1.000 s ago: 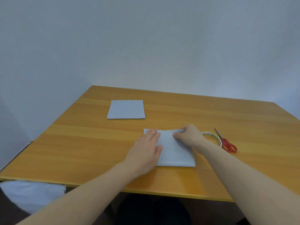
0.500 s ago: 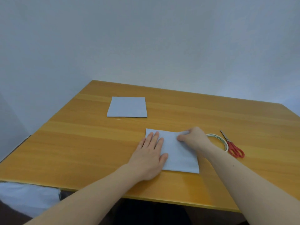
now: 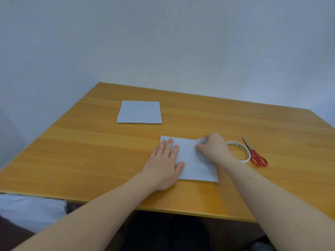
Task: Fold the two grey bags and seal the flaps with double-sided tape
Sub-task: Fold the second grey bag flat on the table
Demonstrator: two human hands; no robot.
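The near grey bag (image 3: 194, 160) is lying flat on the wooden table (image 3: 90, 156), close to the front edge, between the two hands. The left hand (image 3: 164, 163) is resting on its left part with straight fingers, palm down, pinning it to the wood. The right hand (image 3: 213, 148) is curling its fingers and thumb on the far right corner of the bag, and a small piece of the grey material is rising there between the fingertips; I judge that it is pinching the flap to fold it.

To do this step well, the left palm should be pressing firmly so the bag is not sliding, while the right hand is bringing the flap over in one line, parallel to the edge, before flattening the crease.

The bag is looking pale grey, thin and smooth, nearly square, with sharp edges and no wrinkles that I can see. The second grey bag (image 3: 139, 112) is lying flat farther back and to the left, well apart, nobody touching it.

Just beside the right wrist a roll of tape (image 3: 243, 151) is lying flat, and red-handled scissors (image 3: 255, 153) are lying next to it on the right.
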